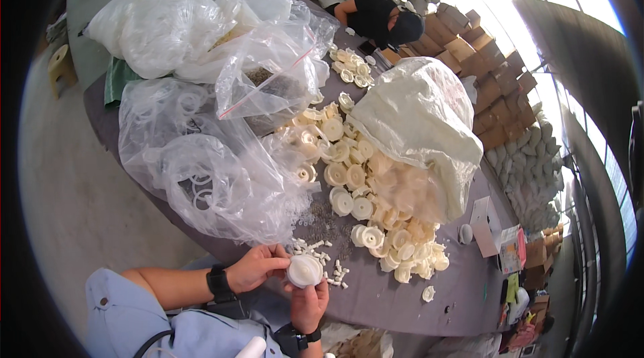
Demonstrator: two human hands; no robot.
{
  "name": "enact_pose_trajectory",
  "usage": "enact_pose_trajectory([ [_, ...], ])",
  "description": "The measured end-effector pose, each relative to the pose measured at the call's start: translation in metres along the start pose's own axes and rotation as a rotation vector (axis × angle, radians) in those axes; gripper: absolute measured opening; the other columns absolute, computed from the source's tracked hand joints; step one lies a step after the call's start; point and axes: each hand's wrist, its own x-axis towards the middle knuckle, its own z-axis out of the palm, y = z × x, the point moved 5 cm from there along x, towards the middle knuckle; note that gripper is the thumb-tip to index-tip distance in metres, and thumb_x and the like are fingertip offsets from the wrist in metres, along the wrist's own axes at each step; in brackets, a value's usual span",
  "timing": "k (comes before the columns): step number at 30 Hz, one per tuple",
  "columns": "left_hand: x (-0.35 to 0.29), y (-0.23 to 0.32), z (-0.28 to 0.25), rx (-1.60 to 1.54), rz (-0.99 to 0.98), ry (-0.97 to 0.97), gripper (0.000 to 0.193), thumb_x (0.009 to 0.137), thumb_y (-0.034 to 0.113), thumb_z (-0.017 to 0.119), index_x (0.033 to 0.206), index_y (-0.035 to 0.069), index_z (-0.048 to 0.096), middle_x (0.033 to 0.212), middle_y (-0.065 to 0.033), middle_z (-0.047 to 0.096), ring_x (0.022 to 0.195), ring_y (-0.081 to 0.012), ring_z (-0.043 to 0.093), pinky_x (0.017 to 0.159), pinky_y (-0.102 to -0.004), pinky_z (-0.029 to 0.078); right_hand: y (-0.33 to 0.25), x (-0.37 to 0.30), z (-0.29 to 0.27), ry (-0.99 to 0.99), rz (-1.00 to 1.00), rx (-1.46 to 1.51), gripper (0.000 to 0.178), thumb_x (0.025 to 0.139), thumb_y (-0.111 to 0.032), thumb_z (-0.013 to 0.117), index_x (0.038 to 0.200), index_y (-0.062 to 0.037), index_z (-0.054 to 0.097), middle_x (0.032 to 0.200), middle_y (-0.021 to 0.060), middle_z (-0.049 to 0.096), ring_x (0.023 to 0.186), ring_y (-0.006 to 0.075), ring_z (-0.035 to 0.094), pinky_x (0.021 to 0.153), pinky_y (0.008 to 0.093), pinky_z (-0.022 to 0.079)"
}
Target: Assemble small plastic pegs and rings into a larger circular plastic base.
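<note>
A round white plastic cap (pixel 305 271) with raised rings is held over the table's near edge. My left hand (pixel 257 268) pinches its left side between thumb and fingers, while my right hand (pixel 309 305) grips its lower edge from below. Just beyond the cap lie small white plastic pegs (pixel 320 250), with more pegs (pixel 339 275) to the right. A scatter of tiny clear and metallic pieces (pixel 329 227) spreads behind them. Cream round plastic parts (pixel 402 247) are heaped further right.
Clear plastic bags (pixel 201 183), one with white rings inside, cover the table's left side. A large white sack (pixel 422 123) lies beside the heap. At the far side sits another person (pixel 382 19) in black. Stacked cardboard boxes (pixel 496 89) and a stool (pixel 62 71) stand around the table.
</note>
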Motion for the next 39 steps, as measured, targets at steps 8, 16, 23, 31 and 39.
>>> enact_pose_trajectory([
  [8,0.0,0.009,0.034,0.054,-0.043,0.009,0.014,0.089,0.011,0.05,0.099,0.003,0.05,0.086,-0.0087,0.06,0.071,-0.0166,0.062,0.053,-0.0297,0.054,0.0,-0.001,0.01,0.047,0.138,0.071,0.045,0.093,-0.037,0.033,0.104,0.0015,0.052,0.072,0.0099,0.058,0.046,0.0131,0.047,0.045,0.029,0.042],
  [16,-0.005,0.0,0.031,0.309,-0.169,-0.029,0.017,0.091,0.015,0.051,0.102,0.002,0.052,0.084,-0.0077,0.062,0.07,-0.0138,0.063,0.056,-0.0262,0.053,0.006,-0.006,0.001,-0.058,0.47,0.024,0.039,0.096,-0.034,0.036,0.083,-0.0033,0.055,0.057,0.0027,0.053,0.038,0.0095,0.042,0.038,0.0243,0.037],
  [23,0.001,0.006,0.031,0.248,-0.008,0.149,0.017,0.09,0.014,0.052,0.103,0.003,0.054,0.086,-0.0049,0.062,0.076,-0.0092,0.061,0.067,-0.0223,0.049,0.013,-0.014,-0.007,-0.171,0.384,0.417,0.034,0.09,-0.029,0.052,0.104,0.0017,0.052,0.082,0.0067,0.058,0.061,0.0103,0.054,0.056,0.0247,0.046],
  [31,-0.004,0.026,0.036,0.779,0.114,-0.059,0.014,0.088,0.005,0.052,0.1,0.0,0.057,0.09,-0.0049,0.062,0.081,-0.0107,0.059,0.074,-0.0249,0.049,-0.045,-0.064,-0.147,0.244,0.027,0.055,0.021,0.085,-0.015,0.053,0.093,0.0045,0.056,0.087,0.0109,0.062,0.078,0.0173,0.06,0.072,0.0299,0.049],
  [39,-0.005,0.025,0.026,0.739,0.046,0.043,0.012,0.087,0.005,0.053,0.097,-0.001,0.058,0.087,-0.0055,0.061,0.081,-0.0108,0.059,0.075,-0.0253,0.049,-0.039,-0.199,-0.3,0.711,0.553,-1.037,0.027,0.082,-0.02,0.06,0.069,0.004,0.058,0.055,0.002,0.052,0.05,0.0095,0.048,0.048,0.0255,0.038],
])
